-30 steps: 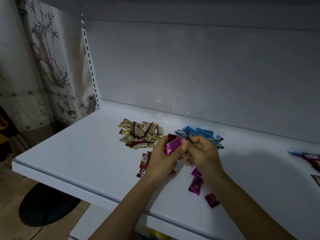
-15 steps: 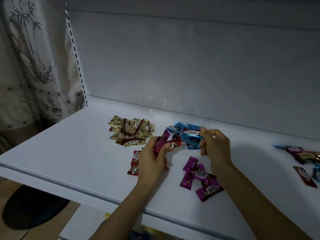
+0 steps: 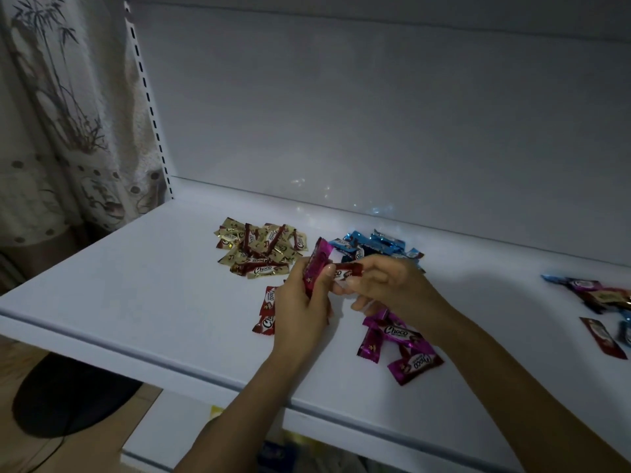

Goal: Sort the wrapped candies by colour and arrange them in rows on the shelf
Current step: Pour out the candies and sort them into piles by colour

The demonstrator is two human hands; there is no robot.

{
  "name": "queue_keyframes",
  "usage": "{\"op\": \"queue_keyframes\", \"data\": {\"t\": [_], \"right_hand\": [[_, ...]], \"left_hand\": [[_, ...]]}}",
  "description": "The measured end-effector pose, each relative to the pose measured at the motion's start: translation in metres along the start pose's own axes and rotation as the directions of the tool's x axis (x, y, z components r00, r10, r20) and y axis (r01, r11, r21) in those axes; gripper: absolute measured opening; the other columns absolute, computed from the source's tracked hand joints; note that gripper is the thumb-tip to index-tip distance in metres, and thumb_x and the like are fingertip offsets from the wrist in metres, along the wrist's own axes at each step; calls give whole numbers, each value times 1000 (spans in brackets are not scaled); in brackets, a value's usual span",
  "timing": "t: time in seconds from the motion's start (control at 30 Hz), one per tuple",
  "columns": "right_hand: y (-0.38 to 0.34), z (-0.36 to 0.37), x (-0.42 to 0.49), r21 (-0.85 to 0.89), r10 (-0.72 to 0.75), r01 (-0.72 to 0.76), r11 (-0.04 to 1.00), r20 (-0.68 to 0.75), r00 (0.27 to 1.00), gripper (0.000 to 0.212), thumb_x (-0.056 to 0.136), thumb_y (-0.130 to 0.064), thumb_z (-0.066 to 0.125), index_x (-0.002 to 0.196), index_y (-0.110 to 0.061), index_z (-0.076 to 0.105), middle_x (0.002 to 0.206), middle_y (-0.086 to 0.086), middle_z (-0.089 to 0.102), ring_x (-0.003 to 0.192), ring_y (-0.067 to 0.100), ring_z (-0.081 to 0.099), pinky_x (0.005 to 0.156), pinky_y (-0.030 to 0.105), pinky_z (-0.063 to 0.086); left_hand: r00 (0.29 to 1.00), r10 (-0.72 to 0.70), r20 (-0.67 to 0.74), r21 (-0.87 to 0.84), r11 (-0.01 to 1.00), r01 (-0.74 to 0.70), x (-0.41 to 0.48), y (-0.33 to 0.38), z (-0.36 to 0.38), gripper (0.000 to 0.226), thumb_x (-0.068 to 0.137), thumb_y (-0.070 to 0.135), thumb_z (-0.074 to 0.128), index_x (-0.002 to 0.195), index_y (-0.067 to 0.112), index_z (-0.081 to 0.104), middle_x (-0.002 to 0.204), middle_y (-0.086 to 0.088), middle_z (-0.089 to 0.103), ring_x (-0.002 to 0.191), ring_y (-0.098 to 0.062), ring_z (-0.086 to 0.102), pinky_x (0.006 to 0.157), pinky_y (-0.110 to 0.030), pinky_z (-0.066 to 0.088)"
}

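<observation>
On the white shelf (image 3: 143, 285) lie sorted heaps of wrapped candies: gold ones (image 3: 259, 247) at the back, blue ones (image 3: 375, 244) to their right, red ones (image 3: 268, 310) near the front and magenta ones (image 3: 396, 339) under my right wrist. My left hand (image 3: 300, 302) grips a small bundle with a magenta candy (image 3: 317, 261) sticking up. My right hand (image 3: 386, 285) meets it and pinches a red candy (image 3: 346, 270) that both hands touch.
An unsorted mix of candies (image 3: 601, 295) lies at the right edge, with a single red one (image 3: 602, 337) in front of it. A patterned curtain (image 3: 51, 131) hangs left of the shelf. A slotted upright (image 3: 146, 93) runs up the back left corner.
My right hand has left the blue heap and come back to my left hand, where it now holds a red candy. The view has shifted slightly.
</observation>
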State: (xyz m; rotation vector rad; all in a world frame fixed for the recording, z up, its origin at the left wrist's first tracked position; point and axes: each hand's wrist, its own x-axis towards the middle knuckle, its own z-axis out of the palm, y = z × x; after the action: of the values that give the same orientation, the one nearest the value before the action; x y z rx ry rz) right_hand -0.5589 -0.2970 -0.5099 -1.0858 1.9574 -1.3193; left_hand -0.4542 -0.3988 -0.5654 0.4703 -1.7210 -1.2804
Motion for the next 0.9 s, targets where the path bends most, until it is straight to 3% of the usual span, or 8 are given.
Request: {"op": "queue_keyframes", "data": {"t": [0.07,0.13,0.27,0.43,0.53,0.63,0.77,0.9], "right_hand": [[4,0,0,-32,-51,49,998,-86,995,3,88,-13,64,88,-15,66,77,2,73,64,14,68,63,29,54],[6,-3,0,14,-48,50,999,-133,990,8,91,-11,60,85,-14,66,74,2,72,62,13,67,60,26,53],[9,-6,1,75,54,-44,996,-152,987,18,96,-17,51,86,-13,65,78,4,72,55,13,63,52,22,47],[16,14,12,-205,30,-43,978,-64,997,22,95,-22,54,76,-19,64,72,1,67,59,9,57,57,19,46],[21,31,22,-301,-14,20,953,22,1000,23,89,-27,63,67,-23,64,73,17,65,62,23,55,61,33,46],[25,40,33,-416,-8,24,909,41,999,23,85,-29,68,65,-23,61,55,0,54,52,11,46,57,26,38],[30,45,39,-475,-44,1,880,-78,996,24,79,-31,75,70,-23,54,63,-4,56,57,11,51,56,27,43],[22,50,33,-361,-222,155,920,-151,963,18,84,-37,68,84,-21,61,69,7,61,64,23,59,58,37,48]], "left_hand": [[1000,-5,-9,-16,1000,5,-2,0,0,25,95,37,46,84,21,61,70,-6,66,58,-23,57,53,-28,45],[1000,5,-17,9,1000,-5,-3,1,-1,30,94,42,43,78,23,58,65,-5,62,55,-21,54,54,-34,45],[998,-46,-35,-110,993,42,2,10,-13,31,92,46,41,86,20,56,61,8,59,54,-3,51,52,-24,45],[991,-67,-116,-148,988,49,17,9,-54,20,103,20,37,95,16,55,70,-1,58,50,-3,44,47,-14,36],[993,-115,-27,-82,990,112,13,1,-77,22,101,10,35,92,16,54,73,-3,58,51,-4,41,49,-16,34],[982,-169,85,-118,977,178,6,2,-84,17,99,4,41,102,6,57,78,-6,60,52,0,50,49,-14,39],[982,-138,131,-80,986,149,8,-8,-86,19,94,9,56,107,19,65,95,2,70,87,-11,69,66,-22,54],[978,-126,166,-87,986,141,8,-10,-86,16,90,6,62,102,14,68,95,-3,71,91,-18,69,71,-25,55]]}}
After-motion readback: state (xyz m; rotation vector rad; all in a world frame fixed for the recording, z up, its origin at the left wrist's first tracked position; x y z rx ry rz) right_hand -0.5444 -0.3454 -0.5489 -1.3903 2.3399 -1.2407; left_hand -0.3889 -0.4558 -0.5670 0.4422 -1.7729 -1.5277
